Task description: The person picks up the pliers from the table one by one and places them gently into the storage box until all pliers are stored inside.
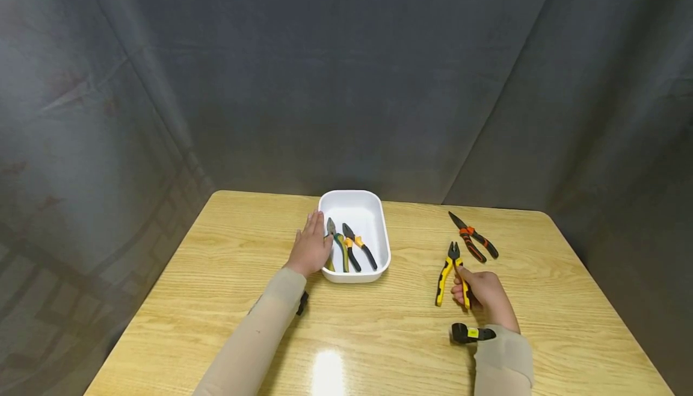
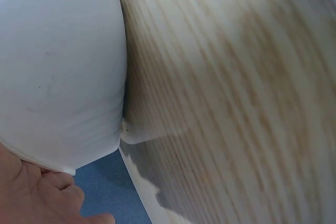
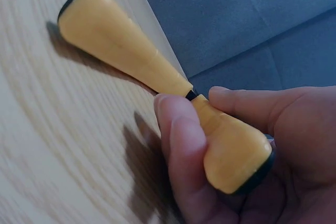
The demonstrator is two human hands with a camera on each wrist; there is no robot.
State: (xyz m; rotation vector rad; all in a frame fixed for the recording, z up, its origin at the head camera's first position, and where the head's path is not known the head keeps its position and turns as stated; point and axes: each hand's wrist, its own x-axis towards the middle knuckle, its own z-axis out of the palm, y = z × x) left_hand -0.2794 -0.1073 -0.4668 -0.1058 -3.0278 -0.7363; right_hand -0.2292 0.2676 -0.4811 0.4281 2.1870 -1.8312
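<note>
My left hand rests on the left rim of a white plastic tub, fingers straight and the thumb over the inside. In the left wrist view the fingers touch the tub's edge. Inside lie pliers with green and yellow handles, partly hidden by this hand, and pliers with orange and black handles. My right hand pinches one handle of yellow and black pliers between thumb and fingers. Their handles are spread, and the jaws point away from me.
Long-nose pliers with red and black handles lie on the wooden table, just beyond the held pliers. Grey cloth hangs behind the table and at its sides. A black wrist camera is strapped at the right wrist.
</note>
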